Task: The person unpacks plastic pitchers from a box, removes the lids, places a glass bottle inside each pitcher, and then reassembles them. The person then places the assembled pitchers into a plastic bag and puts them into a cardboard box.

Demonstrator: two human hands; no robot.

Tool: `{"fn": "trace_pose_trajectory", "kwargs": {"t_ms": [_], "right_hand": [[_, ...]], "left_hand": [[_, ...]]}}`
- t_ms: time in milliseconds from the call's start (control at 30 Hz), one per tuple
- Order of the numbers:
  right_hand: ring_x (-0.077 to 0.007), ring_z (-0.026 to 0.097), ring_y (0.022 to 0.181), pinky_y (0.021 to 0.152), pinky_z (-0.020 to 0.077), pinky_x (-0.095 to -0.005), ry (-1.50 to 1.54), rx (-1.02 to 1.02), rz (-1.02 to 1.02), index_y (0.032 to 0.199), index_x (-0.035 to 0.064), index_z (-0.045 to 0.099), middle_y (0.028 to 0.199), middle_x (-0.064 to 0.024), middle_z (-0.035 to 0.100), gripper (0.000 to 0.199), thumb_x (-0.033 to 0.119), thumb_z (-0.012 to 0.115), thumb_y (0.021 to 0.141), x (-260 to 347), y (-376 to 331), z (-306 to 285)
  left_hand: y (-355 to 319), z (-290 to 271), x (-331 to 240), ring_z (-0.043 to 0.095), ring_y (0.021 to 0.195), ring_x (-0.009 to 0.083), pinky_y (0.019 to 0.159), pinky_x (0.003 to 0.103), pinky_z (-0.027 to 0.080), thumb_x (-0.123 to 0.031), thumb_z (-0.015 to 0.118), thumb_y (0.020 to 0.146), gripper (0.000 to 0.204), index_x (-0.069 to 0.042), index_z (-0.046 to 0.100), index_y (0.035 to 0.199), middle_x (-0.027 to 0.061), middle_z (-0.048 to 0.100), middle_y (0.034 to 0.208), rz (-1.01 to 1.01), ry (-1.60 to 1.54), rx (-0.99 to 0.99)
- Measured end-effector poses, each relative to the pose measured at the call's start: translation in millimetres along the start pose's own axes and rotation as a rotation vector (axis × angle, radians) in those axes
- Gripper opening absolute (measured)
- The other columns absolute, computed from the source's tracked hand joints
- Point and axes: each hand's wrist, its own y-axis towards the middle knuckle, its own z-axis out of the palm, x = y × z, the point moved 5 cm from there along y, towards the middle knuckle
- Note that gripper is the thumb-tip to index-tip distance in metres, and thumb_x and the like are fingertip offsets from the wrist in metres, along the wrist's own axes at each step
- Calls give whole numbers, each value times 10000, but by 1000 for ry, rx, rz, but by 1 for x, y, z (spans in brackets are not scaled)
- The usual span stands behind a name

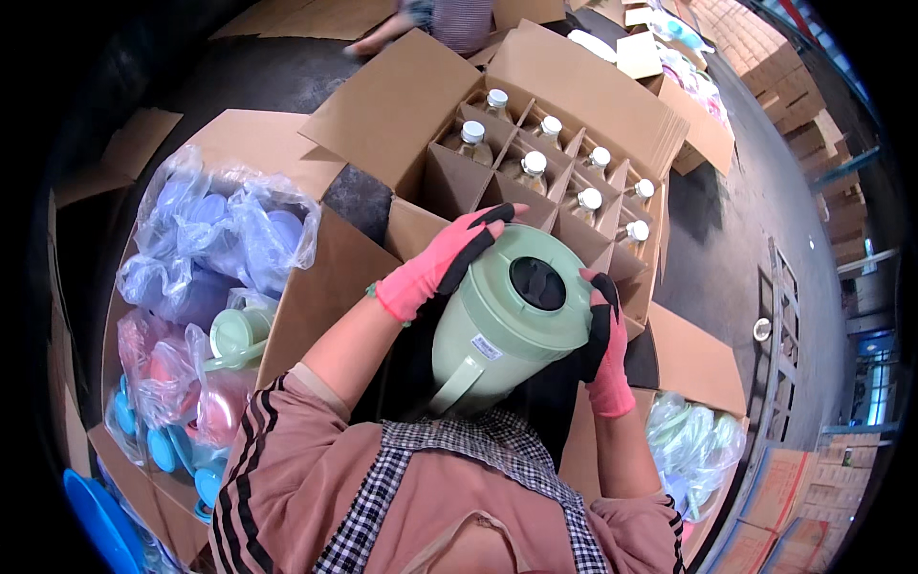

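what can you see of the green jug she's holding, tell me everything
The pale green jug looks like smooth plastic, with a round body, a loop handle low on its left side and a small white label near the handle. Its top faces the camera, showing a dark opening in the lid. It is tilted, held above the divided carton of bottles. The left hand and right hand, both in pink-and-black gloves, grip its sides.
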Motion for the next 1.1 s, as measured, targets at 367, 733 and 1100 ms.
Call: {"fn": "trace_pose_trajectory", "kwargs": {"t_ms": [367, 733, 1100], "right_hand": [[-320, 519, 857, 750, 437, -395, -1262, 1064, -565, 911, 27, 528, 916, -119, 559, 247, 43, 610, 678, 87, 28, 48], [-338, 560, 618, 600, 453, -356, -894, 599, 609, 803, -9, 558, 671, -163, 580, 175, 163, 573, 774, 25, 66, 40], [-267, 577, 771, 716, 459, -363, -1351, 673, 343, 865, -2, 561, 814, -162, 592, 235, 216, 509, 793, 43, 54, 62]], "left_hand": [[-16, 18, 53, 552, 866, 88, 788, 265, 456, -438, 449, 878, 448, -59, 537, 1099, 17, 591, 1012, -234, -649, 47], [9, 0, 73, 500, 849, 75, 782, 261, 430, -318, 434, 904, 274, -64, 530, 942, -10, 551, 946, -107, -481, 108], [7, -2, 63, 496, 1024, 118, 894, 259, 397, -450, 513, 838, 595, 11, 434, 1205, 79, 523, 1146, -190, -552, 201]]}}
